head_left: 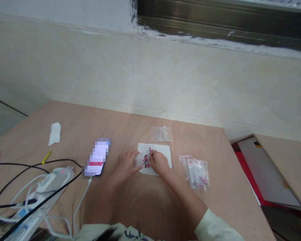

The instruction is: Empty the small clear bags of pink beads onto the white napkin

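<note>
Small pink and dark beads (146, 161) lie in a loose pile on a white sheet of paper (167, 153). At the paper's left edge, my left hand (127, 164) has its thumb and fingers around a small clear zip bag (139, 159). My right hand (160, 162) is over the paper, its fingertips pinched together at the right side of the bead pile. Whatever is between those fingertips is too small to make out. Beyond the paper lie flat clear zip bags (161, 133). Several more zip bags (196, 171), some with pink pieces inside, are stacked to the right.
A phone (97, 157) on a white charging cable lies left of my left hand. Farther left are a power strip (52, 180), black cables, a yellow tie (46, 157) and a white scrap (55, 133). The wall borders the wooden table's (110, 124) far edge.
</note>
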Demonstrator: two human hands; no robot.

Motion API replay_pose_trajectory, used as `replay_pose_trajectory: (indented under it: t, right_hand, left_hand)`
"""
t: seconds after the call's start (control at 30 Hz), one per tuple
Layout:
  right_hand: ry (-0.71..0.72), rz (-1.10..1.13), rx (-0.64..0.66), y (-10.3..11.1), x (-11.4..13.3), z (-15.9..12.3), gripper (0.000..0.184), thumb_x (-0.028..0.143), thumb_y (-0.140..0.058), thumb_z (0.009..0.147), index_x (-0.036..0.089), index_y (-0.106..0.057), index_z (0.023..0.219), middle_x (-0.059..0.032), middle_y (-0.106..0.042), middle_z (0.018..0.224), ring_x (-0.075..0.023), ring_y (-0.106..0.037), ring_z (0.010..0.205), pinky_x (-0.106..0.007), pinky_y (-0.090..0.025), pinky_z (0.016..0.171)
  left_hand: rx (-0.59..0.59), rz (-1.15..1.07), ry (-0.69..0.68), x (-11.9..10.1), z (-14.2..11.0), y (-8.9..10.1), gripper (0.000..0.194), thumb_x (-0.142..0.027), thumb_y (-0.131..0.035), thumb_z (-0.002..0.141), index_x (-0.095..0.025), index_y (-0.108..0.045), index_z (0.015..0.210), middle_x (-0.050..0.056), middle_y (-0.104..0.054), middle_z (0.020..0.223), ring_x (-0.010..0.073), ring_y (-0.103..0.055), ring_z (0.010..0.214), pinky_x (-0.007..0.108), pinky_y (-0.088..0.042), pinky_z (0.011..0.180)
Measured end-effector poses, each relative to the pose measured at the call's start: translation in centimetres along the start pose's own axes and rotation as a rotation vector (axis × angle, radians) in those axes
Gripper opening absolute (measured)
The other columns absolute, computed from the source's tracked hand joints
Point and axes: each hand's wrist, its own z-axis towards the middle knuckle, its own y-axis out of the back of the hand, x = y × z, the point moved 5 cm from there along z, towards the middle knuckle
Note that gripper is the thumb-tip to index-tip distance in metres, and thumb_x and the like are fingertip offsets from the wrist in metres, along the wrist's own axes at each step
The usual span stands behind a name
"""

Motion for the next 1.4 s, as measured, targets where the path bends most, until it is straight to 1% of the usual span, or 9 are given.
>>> replay_pose_trajectory:
  t: [0.17,0.23,0.33,0.43,0.57,0.77,0.93,1.1,1.4]
  right_hand:
    - [0.136,0.315,-0.012,0.1,1.3,-1.0,0.011,0.023,-0.046,0.075,0.016,-0.053,0.078,-0.0023,-0.058,0.061,-0.0117,-0.052,0.055,-0.02,-0.032,0.05]
    - [0.105,0.369,-0.069,0.1,0.8,-1.1,0.011,0.025,-0.046,0.075,0.017,-0.052,0.078,0.0003,-0.054,0.056,-0.0107,-0.049,0.052,-0.019,-0.03,0.049]
    - [-0.055,0.314,-0.171,-0.1,-1.3,-1.0,0.014,0.027,-0.046,0.075,0.016,-0.05,0.083,0.001,-0.052,0.054,-0.0115,-0.048,0.051,-0.02,-0.029,0.048]
    - [-0.134,0.233,-0.152,-0.8,-2.8,-0.6,0.016,0.025,-0.048,0.074,0.016,-0.049,0.087,0.0008,-0.052,0.055,-0.0122,-0.049,0.052,-0.02,-0.026,0.046]
    - [-0.102,0.218,-0.135,-1.6,-3.3,-0.1,0.011,0.023,-0.045,0.075,0.017,-0.05,0.083,-0.0002,-0.054,0.058,-0.0122,-0.05,0.054,-0.02,-0.027,0.048]
    - [-0.077,0.284,-0.165,-1.2,-2.8,-0.4,0.011,0.023,-0.044,0.075,0.017,-0.051,0.079,0.0011,-0.05,0.054,-0.0117,-0.047,0.051,-0.02,-0.028,0.048]
    - [0.121,0.493,-0.098,-0.8,-0.7,-0.8,0.013,0.027,-0.044,0.075,0.018,-0.051,0.081,0.0051,-0.043,0.049,-0.0095,-0.043,0.046,-0.018,-0.029,0.046]
    - [-0.067,0.336,-0.206,-0.8,-2.6,0.2,0.018,0.023,-0.046,0.072,0.015,-0.048,0.088,0.0029,-0.047,0.054,-0.0112,-0.046,0.051,-0.019,-0.027,0.047]
    - [-0.023,0.264,-0.189,-1.2,-3.3,1.4,0.009,0.022,-0.047,0.072,0.017,-0.052,0.077,0.003,-0.046,0.051,-0.0109,-0.044,0.049,-0.019,-0.024,0.045]
  left_hand:
    - [-0.039,-0.025,-0.069,-0.5,0.3,-0.8,0.046,-0.039,-0.061,0.062,-0.017,-0.05,0.102,0.009,-0.054,0.099,0.025,-0.046,0.097,0.037,-0.034,0.084]
    - [-0.051,-0.041,-0.071,-0.5,0.4,-0.8,0.045,-0.039,-0.06,0.063,-0.018,-0.049,0.102,0.008,-0.053,0.1,0.0245,-0.046,0.098,0.037,-0.034,0.084]
    - [-0.048,-0.039,-0.033,-0.4,0.5,-0.6,0.045,-0.036,-0.062,0.061,-0.019,-0.05,0.101,0.008,-0.053,0.102,0.0252,-0.045,0.099,0.038,-0.033,0.086]
    - [-0.046,-0.051,-0.022,-0.4,0.4,-0.4,0.046,-0.034,-0.063,0.061,-0.016,-0.05,0.101,0.01,-0.053,0.101,0.0264,-0.045,0.099,0.039,-0.033,0.086]
    - [-0.059,-0.081,-0.042,-0.3,0.3,-0.6,0.047,-0.036,-0.063,0.061,-0.016,-0.05,0.102,0.01,-0.053,0.101,0.0263,-0.045,0.099,0.039,-0.033,0.086]
    - [-0.034,-0.046,-0.035,0.0,0.3,-1.2,0.047,-0.037,-0.062,0.061,-0.019,-0.049,0.103,0.009,-0.052,0.103,0.0261,-0.044,0.101,0.04,-0.031,0.087]
    - [-0.041,-0.039,-0.08,-0.3,0.6,-1.7,0.047,-0.04,-0.061,0.063,-0.017,-0.049,0.102,0.009,-0.052,0.1,0.0251,-0.044,0.099,0.039,-0.031,0.086]
    - [-0.035,-0.051,-0.032,-0.4,0.5,-1.2,0.047,-0.038,-0.062,0.062,-0.017,-0.05,0.102,0.01,-0.052,0.102,0.0259,-0.044,0.1,0.039,-0.031,0.086]
    - [-0.047,-0.05,-0.02,0.0,0.4,-0.9,0.045,-0.037,-0.061,0.062,-0.017,-0.05,0.101,0.009,-0.053,0.101,0.0256,-0.045,0.099,0.039,-0.032,0.085]
